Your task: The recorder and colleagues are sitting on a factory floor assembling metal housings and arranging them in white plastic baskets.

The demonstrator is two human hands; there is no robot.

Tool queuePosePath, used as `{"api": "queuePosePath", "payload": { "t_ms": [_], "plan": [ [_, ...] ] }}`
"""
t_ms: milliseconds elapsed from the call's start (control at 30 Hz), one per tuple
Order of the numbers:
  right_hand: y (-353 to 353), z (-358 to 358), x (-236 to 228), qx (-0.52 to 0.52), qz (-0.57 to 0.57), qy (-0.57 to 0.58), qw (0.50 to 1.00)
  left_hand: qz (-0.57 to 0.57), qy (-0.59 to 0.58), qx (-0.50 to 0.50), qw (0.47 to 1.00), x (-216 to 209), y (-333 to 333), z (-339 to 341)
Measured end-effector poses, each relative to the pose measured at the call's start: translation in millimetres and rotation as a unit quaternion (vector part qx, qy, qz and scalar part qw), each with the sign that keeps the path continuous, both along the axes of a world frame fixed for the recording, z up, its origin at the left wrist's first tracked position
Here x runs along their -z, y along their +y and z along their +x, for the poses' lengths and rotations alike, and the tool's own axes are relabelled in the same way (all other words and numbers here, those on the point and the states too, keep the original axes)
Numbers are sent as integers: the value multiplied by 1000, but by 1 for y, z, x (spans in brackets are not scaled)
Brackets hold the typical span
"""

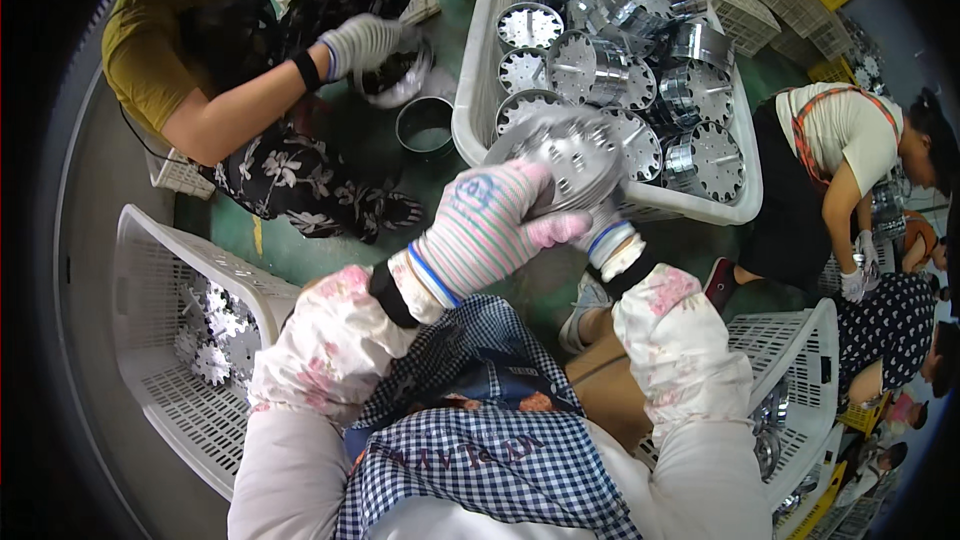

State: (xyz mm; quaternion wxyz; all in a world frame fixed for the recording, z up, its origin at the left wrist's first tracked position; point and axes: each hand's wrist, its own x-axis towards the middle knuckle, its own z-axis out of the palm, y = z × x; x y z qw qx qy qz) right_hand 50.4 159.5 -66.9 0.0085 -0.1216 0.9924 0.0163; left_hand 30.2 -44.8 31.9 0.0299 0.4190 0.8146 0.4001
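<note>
A round silver metal part (572,155) with holes in its flat face, slightly blurred, is held up in front of me. My left hand (490,215), in a pink-and-grey striped knit glove, grips its near left side, with the thumb toward the right. My right hand (603,224), gloved with a blue-edged cuff, supports it from the near right; its fingers are mostly hidden behind the part. Just beyond, a white plastic basket (468,125) is heaped with silver drum-shaped parts (585,65) with toothed end discs.
At the left, a white basket (150,380) contains toothed metal discs (215,335). Another basket (800,340) stands at my right. A co-worker (150,70) sits at upper left by a metal ring (425,127) on the green floor. Another co-worker (840,130) bends over at right.
</note>
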Motion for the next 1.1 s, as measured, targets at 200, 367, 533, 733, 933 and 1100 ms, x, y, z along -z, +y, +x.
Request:
{"api": "queuePosePath", "payload": {
  "t_ms": [200,367,533,733,933,1100],
  "plan": [
    [-60,100,46,135,-362,-118,915,-126,2,15,992,16,-15,71],
    [-120,124,80,253,-617,-204,716,-110,-58,-6,992,32,-24,121],
    [-109,157,104,316,-790,-247,464,-81,-46,-48,994,40,-26,132],
    [-101,122,61,95,-230,-276,928,-9,-311,-252,916,66,-35,136],
    [-95,148,229,90,-593,-132,789,-49,-341,-151,927,82,-9,144],
    [-99,129,202,34,-720,-59,691,-70,-265,-156,949,66,-24,154]
  ]
}}
